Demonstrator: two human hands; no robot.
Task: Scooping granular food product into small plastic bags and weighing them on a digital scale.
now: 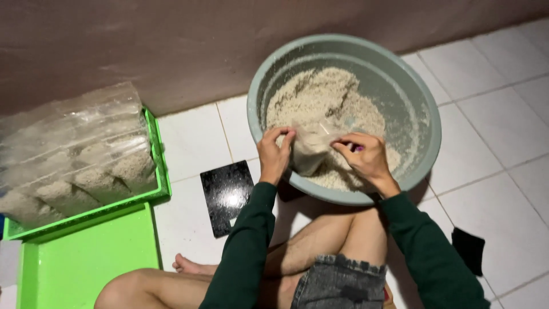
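Observation:
A large grey-green basin (pixel 426 103) on the tiled floor holds a heap of pale grainy material (pixel 320 97). Over its near side I hold a small clear plastic bag (pixel 311 150), partly filled with the same material. My left hand (pixel 274 153) pinches the bag's left top edge. My right hand (pixel 363 157) grips its right top edge, with something small and pink showing between the fingers. Both arms wear dark green sleeves.
A green tray (pixel 157 166) at the left carries several filled clear bags (pixel 74 160); a second green tray (pixel 86 263) lies in front of it. A black glossy slab (pixel 226 197) lies on the floor by my left arm. A dark object (pixel 469 249) sits at the right. A brown wall runs behind.

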